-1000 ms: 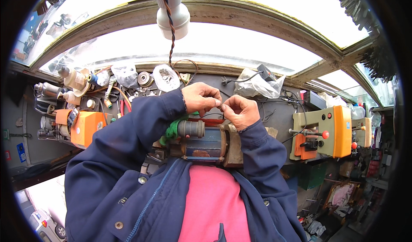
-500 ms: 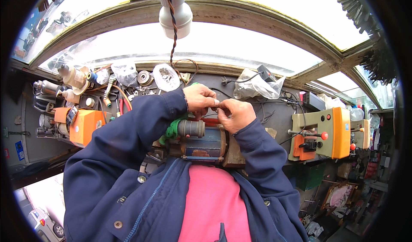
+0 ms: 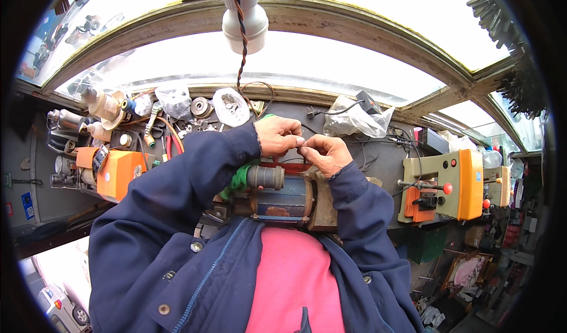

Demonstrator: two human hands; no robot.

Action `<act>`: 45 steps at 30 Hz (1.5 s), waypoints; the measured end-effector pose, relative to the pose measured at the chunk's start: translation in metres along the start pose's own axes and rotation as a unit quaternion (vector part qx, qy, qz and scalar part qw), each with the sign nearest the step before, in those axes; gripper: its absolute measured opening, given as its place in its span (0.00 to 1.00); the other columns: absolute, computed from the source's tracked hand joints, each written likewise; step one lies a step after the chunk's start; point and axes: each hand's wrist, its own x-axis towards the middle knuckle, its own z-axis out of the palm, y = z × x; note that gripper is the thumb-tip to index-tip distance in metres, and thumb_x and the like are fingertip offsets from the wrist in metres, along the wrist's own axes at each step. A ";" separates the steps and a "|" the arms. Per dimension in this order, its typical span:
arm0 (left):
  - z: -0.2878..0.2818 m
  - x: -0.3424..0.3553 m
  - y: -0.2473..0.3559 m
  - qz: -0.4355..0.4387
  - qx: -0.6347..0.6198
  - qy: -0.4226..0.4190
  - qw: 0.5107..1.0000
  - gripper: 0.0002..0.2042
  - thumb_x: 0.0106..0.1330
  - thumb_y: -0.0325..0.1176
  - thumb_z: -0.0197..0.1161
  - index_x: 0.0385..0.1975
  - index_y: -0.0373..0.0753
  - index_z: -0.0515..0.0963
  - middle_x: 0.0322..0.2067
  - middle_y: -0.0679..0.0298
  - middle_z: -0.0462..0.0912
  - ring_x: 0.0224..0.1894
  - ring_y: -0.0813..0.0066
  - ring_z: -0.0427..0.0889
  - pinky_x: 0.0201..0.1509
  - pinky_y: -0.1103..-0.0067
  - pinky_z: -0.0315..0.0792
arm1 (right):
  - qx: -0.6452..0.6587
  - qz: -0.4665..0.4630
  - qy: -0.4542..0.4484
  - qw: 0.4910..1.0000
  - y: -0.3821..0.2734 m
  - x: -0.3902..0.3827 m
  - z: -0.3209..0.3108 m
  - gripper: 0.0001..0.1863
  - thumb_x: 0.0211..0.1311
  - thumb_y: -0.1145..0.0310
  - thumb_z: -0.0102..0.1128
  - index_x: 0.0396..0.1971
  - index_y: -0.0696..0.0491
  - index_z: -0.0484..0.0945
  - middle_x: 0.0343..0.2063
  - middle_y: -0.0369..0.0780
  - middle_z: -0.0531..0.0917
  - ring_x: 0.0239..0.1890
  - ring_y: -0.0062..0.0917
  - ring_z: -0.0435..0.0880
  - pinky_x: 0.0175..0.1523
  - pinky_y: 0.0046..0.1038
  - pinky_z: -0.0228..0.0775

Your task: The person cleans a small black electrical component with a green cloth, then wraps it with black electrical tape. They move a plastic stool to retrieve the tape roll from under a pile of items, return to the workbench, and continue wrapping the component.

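Observation:
In the middle, my left hand (image 3: 279, 137) and my right hand (image 3: 325, 156) meet with fingers curled, pinching a tiny piece at the fingertips, too small to name. Beneath them lies a worn blue motor (image 3: 280, 199), with a grey cylindrical fitting (image 3: 266, 178) on its upper left and a green cloth or strap (image 3: 238, 180) wrapped beside that. A brownish block (image 3: 323, 212) is against the motor's right side. Thin dark wires run behind my fingers.
At left are an orange machine (image 3: 115, 176), bottles, tools and bagged parts (image 3: 230, 105). A white plastic bag (image 3: 348, 114) and cables lie behind. A green-and-yellow machine (image 3: 443, 185) with red knobs stands right. A white fixture (image 3: 244, 29) with twisted wire hangs above.
My right hand has shifted slightly down and turned a little, its fingers still pinched. My left hand stays close by with small finger movements; the motor is unmoved.

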 end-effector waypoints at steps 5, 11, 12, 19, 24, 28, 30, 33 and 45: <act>-0.001 -0.002 -0.002 0.000 -0.027 -0.017 0.999 0.12 0.76 0.40 0.59 0.42 0.35 0.75 0.25 0.66 0.78 0.27 0.80 0.80 0.30 0.79 0.78 | 0.064 0.018 -0.030 0.997 0.001 0.003 -0.007 0.09 0.65 0.70 0.69 0.36 0.61 0.86 0.26 0.33 0.84 0.28 0.14 0.79 0.34 0.20 0.71; -0.002 -0.003 -0.002 0.007 -0.083 -0.035 0.996 0.13 0.76 0.41 0.59 0.44 0.36 0.75 0.27 0.66 0.79 0.30 0.79 0.81 0.33 0.79 0.78 | 0.123 0.041 -0.058 0.990 0.003 0.005 -0.012 0.08 0.65 0.70 0.70 0.36 0.59 0.85 0.28 0.31 0.84 0.31 0.12 0.78 0.38 0.19 0.71; -0.002 -0.002 -0.002 0.006 -0.089 -0.038 0.995 0.13 0.76 0.41 0.59 0.44 0.36 0.75 0.27 0.66 0.79 0.30 0.78 0.82 0.33 0.79 0.78 | 0.126 0.038 -0.056 0.990 0.003 0.005 -0.013 0.08 0.65 0.70 0.70 0.36 0.59 0.86 0.28 0.31 0.84 0.30 0.13 0.78 0.37 0.20 0.71; -0.003 -0.002 -0.004 -0.016 -0.121 -0.045 0.992 0.14 0.77 0.44 0.56 0.44 0.38 0.74 0.27 0.66 0.79 0.30 0.77 0.83 0.33 0.79 0.78 | -0.085 -0.134 0.076 0.984 -0.003 0.001 0.004 0.05 0.62 0.73 0.67 0.30 0.59 0.81 0.23 0.38 0.81 0.25 0.21 0.77 0.34 0.25 0.69; -0.004 -0.001 -0.007 -0.025 -0.146 -0.043 0.988 0.15 0.78 0.46 0.55 0.42 0.39 0.73 0.26 0.66 0.79 0.29 0.76 0.83 0.31 0.79 0.79 | -0.212 -0.232 0.113 0.942 -0.007 0.000 0.013 0.03 0.66 0.77 0.61 0.33 0.61 0.80 0.24 0.40 0.79 0.27 0.17 0.76 0.34 0.25 0.71; -0.005 -0.001 -0.009 -0.032 -0.154 -0.032 0.987 0.15 0.78 0.46 0.54 0.41 0.39 0.72 0.26 0.66 0.79 0.27 0.75 0.83 0.30 0.79 0.80 | -0.154 -0.182 0.088 0.967 -0.003 -0.001 0.011 0.05 0.70 0.76 0.58 0.36 0.61 0.80 0.27 0.39 0.82 0.30 0.18 0.78 0.38 0.24 0.73; -0.006 -0.001 -0.010 -0.035 -0.157 -0.030 0.986 0.15 0.78 0.47 0.54 0.41 0.40 0.72 0.26 0.66 0.79 0.27 0.75 0.83 0.30 0.79 0.80 | -0.092 -0.140 0.066 0.984 0.000 0.000 0.008 0.06 0.72 0.76 0.56 0.38 0.61 0.81 0.29 0.38 0.84 0.32 0.18 0.79 0.41 0.24 0.74; -0.006 -0.001 -0.009 -0.037 -0.160 -0.031 0.986 0.15 0.78 0.47 0.54 0.41 0.39 0.72 0.26 0.66 0.79 0.27 0.75 0.83 0.30 0.78 0.81 | -0.035 -0.111 0.053 0.992 0.002 -0.001 0.006 0.08 0.73 0.73 0.56 0.39 0.61 0.81 0.31 0.35 0.84 0.34 0.17 0.79 0.43 0.23 0.74; -0.005 -0.001 -0.007 -0.008 -0.132 -0.043 0.990 0.14 0.77 0.44 0.56 0.44 0.39 0.73 0.27 0.66 0.80 0.31 0.77 0.83 0.36 0.77 0.81 | 0.095 -0.001 -0.012 0.995 0.007 0.004 -0.002 0.06 0.66 0.70 0.68 0.35 0.57 0.83 0.27 0.30 0.81 0.31 0.11 0.75 0.39 0.19 0.68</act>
